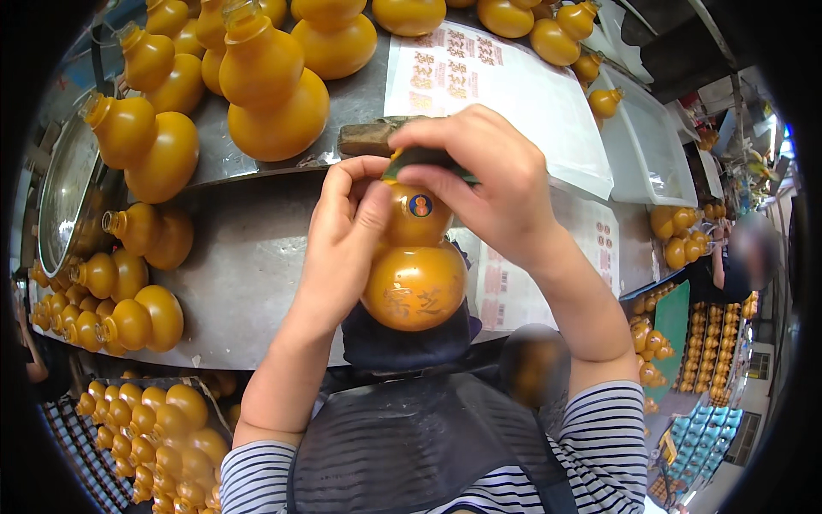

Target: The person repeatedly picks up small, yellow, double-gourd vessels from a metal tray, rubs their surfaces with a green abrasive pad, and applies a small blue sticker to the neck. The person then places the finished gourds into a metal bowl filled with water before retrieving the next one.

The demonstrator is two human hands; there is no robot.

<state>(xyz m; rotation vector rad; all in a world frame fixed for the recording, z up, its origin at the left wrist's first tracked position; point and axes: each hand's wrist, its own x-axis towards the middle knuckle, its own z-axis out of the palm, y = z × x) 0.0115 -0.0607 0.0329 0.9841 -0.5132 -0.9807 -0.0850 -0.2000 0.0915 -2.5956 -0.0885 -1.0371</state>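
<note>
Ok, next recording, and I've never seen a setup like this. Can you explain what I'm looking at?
There is no machine here, just a person's two bare hands. The single picture comes from a wide fisheye camera on the person's head, looking down, so straight edges bend near the rim. The left hand grips the upper part of a yellow-orange bottle shaped like a gourd. The right hand pinches a dark green piece at its top; I can't tell what that is. On the metal bench are similar bottles, printed sheets and a wooden block.
</note>
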